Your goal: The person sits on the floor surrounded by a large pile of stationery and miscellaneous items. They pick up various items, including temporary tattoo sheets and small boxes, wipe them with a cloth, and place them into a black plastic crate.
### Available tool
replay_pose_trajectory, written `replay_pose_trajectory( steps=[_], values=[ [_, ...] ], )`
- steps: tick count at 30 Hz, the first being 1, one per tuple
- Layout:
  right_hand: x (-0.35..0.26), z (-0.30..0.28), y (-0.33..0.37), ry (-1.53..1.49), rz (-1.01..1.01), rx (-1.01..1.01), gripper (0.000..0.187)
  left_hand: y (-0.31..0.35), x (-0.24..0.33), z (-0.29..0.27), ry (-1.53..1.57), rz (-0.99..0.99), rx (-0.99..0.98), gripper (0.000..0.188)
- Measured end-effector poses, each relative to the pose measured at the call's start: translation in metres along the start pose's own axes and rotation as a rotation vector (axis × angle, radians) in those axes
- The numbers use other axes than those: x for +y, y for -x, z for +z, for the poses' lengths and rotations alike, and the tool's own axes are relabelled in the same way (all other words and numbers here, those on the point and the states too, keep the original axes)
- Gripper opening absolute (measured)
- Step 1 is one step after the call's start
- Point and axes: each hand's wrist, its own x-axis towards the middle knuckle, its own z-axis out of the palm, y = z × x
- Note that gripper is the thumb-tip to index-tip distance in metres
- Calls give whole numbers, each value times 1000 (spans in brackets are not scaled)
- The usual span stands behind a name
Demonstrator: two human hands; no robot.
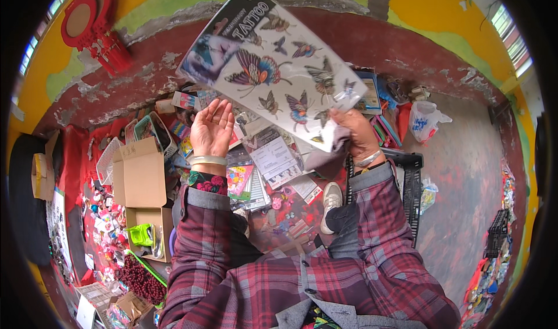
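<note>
In my right hand a temporary tattoo sheet is gripped by its lower right corner. The sheet is tilted, with colourful butterflies on white and a dark header at its upper left. A dull greyish-purple cloth hangs below the same hand and seems bunched in its fingers. My left hand is palm up with fingers stretched, just below the sheet's left edge and apart from it. Under both hands lie flat packages and printed sheets on the floor.
To the left stand an open cardboard box, a basket and a heap of small trinkets. Dark red beads lie lower left. A black plastic crate is by my right leg, with a white plastic bag beyond it.
</note>
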Motion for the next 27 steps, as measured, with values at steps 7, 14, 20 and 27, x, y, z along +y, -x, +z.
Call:
replay_pose_trajectory(
  steps=[7, 14, 20, 27],
  values=[
    [5, -12, -1, -10, 30, -54, 18, 6, 4, 4, 33, 29, -9, 40],
    [8, -9, -6, 180, -5, -71, 23, 6, 4, 6, -7, 64, 72, 44],
    [20, -15, -8, -6, 17, -69, 18, 3, 3, 0, 3, 50, 36, 44],
    [15, -14, -5, 69, -12, -59, 22, 0, 1, -2, -32, 59, 52, 44]
  ],
)
